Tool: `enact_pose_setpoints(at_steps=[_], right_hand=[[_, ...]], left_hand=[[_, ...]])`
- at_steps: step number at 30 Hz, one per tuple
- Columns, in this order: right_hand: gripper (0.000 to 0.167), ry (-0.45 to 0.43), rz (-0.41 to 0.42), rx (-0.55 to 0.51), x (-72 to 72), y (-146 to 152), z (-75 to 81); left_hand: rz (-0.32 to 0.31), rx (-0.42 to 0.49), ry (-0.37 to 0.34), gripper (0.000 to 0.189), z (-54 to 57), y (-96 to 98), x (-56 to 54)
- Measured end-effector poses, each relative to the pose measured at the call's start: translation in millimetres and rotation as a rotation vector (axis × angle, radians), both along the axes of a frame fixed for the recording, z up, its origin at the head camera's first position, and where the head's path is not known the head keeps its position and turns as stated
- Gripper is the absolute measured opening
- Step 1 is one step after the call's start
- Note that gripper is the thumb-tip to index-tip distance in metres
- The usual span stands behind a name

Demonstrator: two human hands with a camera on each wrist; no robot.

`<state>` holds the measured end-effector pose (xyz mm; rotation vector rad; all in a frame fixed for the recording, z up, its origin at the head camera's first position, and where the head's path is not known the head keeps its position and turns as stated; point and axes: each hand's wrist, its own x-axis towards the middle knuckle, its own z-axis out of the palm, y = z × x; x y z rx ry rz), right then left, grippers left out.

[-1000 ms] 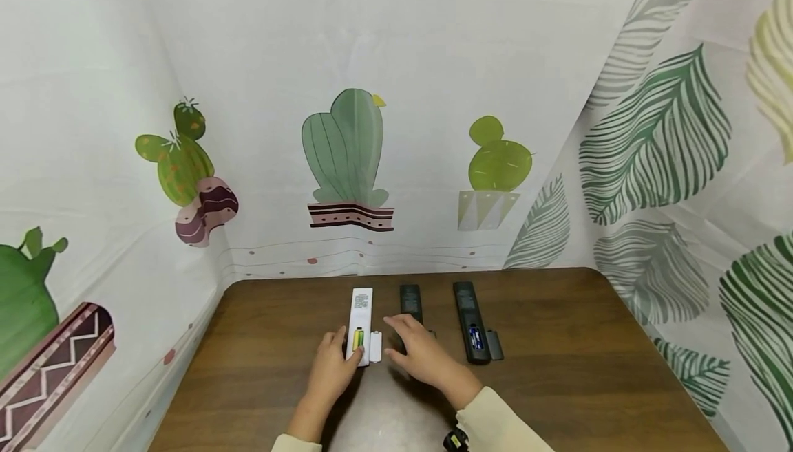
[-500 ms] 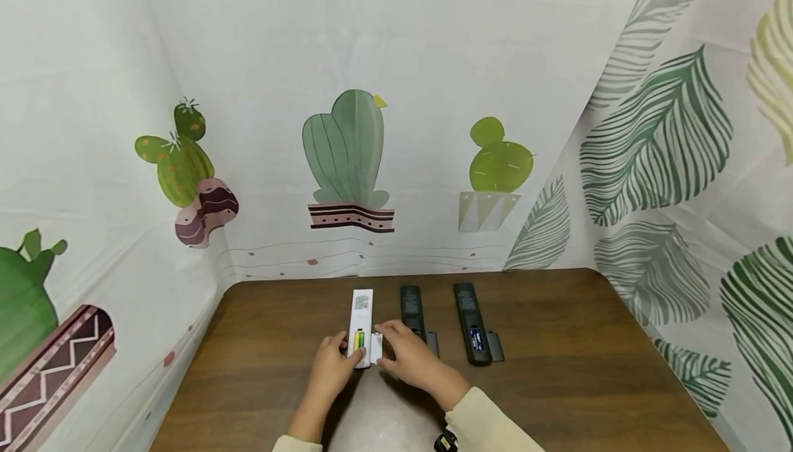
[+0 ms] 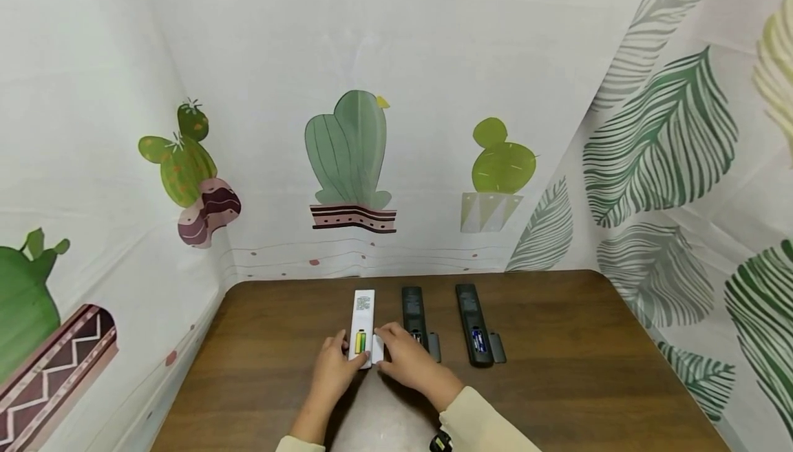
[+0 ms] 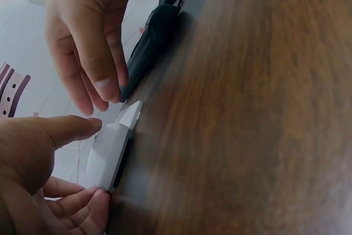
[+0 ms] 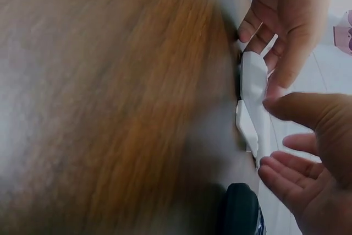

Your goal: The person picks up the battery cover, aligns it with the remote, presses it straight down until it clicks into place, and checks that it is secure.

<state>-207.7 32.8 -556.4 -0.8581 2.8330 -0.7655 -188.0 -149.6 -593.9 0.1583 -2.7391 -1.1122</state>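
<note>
A white remote control [image 3: 364, 311] lies back side up on the table, its battery compartment uncovered, with yellow-green batteries [image 3: 361, 342] inside. My left hand [image 3: 333, 371] holds its near end, fingers along the left side and thumb over the top. Right beside the remote is its white battery cover [image 3: 378, 350], seen tilted against the remote's edge in the right wrist view. Over that cover hovers my right hand [image 3: 414, 364], thumb and fingers spread around it; the left wrist view shows the fingertips [image 4: 106, 89] apart from the cover.
Two black remotes lie to the right, the middle one [image 3: 412, 305] and the right one [image 3: 469, 311], both with compartments uncovered. Each has a dark cover beside it, one near my right hand [image 3: 435, 347], the other farther right [image 3: 498, 347]. A patterned cloth [image 3: 427, 163] hangs behind the wooden table [image 3: 570, 356].
My right hand has moved left and down from above the middle black remote to the white battery cover. My left hand keeps its hold on the white remote.
</note>
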Motion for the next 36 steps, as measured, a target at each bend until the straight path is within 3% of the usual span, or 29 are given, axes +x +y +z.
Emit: enact_pose_setpoints(at_steps=[9,28,36], right_hand=[[0.063,0.030,-0.029,0.045,0.1,-6,-5.3],[0.059,0.074,-0.052,0.055,-6.1,-12,-14.0],[0.057,0.074,-0.059,0.050,-8.3,-13,-16.9]], left_hand=[[0.002,0.004,-0.019,0.071,0.8,2.9,1.8],[-0.018,0.091,-0.103,0.043,3.9,-0.7,-6.6],[-0.035,0.070,-0.118,0.042,3.4,-2.5,-8.7]])
